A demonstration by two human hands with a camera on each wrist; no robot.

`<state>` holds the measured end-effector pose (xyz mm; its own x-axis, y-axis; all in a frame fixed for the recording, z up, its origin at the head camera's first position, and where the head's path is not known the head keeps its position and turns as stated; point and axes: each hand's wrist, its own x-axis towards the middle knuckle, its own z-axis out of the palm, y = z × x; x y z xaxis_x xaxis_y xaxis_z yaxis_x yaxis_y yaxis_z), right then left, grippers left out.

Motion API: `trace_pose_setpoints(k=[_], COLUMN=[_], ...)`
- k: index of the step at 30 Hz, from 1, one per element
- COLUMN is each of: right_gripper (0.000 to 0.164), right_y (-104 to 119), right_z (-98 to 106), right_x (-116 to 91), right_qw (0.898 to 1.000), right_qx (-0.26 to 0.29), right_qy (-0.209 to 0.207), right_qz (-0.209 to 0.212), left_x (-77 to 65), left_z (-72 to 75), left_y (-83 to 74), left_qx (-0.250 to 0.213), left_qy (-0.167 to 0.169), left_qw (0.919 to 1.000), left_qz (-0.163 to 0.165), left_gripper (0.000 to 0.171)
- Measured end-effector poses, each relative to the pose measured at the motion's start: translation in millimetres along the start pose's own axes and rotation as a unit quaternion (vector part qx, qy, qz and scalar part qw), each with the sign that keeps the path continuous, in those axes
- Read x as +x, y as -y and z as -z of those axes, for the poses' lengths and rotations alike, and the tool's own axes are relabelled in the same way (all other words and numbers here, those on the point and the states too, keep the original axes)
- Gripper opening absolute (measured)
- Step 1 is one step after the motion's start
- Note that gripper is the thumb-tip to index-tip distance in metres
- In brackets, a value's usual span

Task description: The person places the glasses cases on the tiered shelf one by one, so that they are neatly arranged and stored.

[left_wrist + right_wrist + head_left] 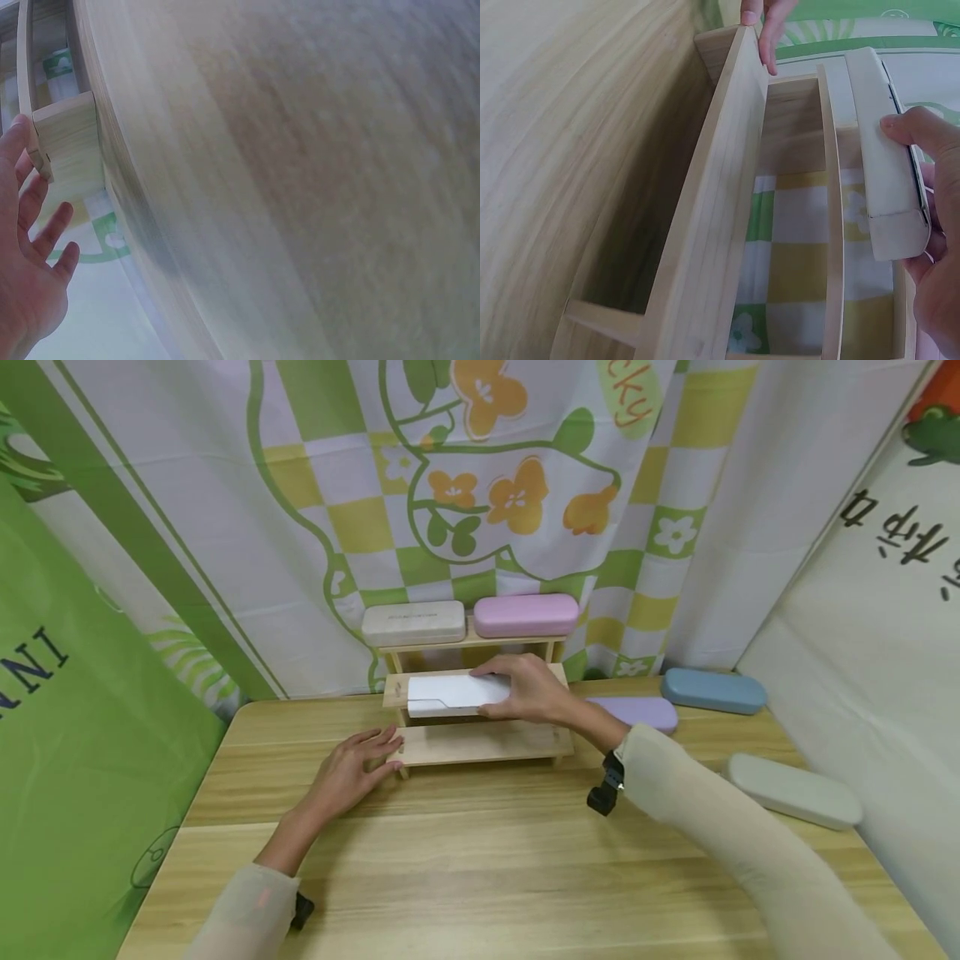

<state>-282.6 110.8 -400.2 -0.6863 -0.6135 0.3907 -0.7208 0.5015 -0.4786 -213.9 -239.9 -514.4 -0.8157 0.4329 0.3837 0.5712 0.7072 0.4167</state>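
My right hand grips a white glasses case, thumb on one long side and fingers round the other. In the head view the case lies lengthwise over the middle step of a three-tier wooden rack; whether it touches that step I cannot tell. At the left end of the lowest step, my left hand holds the board's end with thumb and fingertips, its other fingers spread in the left wrist view. On the top step stand a cream glasses case and a pink one.
Right of the rack lie a lilac glasses case, partly behind my right forearm, a blue case and a grey-green case. A patterned curtain hangs right behind the rack. The wooden table stretches out in front.
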Motion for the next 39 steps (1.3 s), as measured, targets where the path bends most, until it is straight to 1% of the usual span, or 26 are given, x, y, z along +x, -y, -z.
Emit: trace_pose_setpoints(k=[8, 19, 28, 35, 39], right_gripper=[0.052, 0.053, 0.052, 0.053, 0.053], right_y=[0, 3, 5, 7, 7], right_z=[-12, -26, -37, -45, -48], right_x=[15, 35, 49, 57, 61], right_qw=[1.0, 1.0, 0.999, 0.999, 0.998], right_qx=[0.008, -0.002, -0.003, -0.009, -0.011], right_qy=[0.001, 0.004, 0.005, 0.018, 0.022], right_qz=[-0.011, -0.018, -0.033, -0.05, -0.055], left_x=[-0.1, 0.1, 0.2, -0.2, 0.4], left_z=[-0.3, -0.7, -0.5, -0.1, -0.8], left_y=[0.4, 1.4, 1.9, 2.5, 3.3], left_qx=[0.0, 0.001, 0.006, 0.005, 0.004], left_qy=[0.0, -0.005, -0.008, 0.0, -0.003], left_qw=[1.0, 0.9999, 0.9998, 1.0, 1.0], left_qz=[-0.006, -0.011, -0.017, -0.007, -0.008], left_gripper=[0.044, 0.044, 0.043, 0.044, 0.044])
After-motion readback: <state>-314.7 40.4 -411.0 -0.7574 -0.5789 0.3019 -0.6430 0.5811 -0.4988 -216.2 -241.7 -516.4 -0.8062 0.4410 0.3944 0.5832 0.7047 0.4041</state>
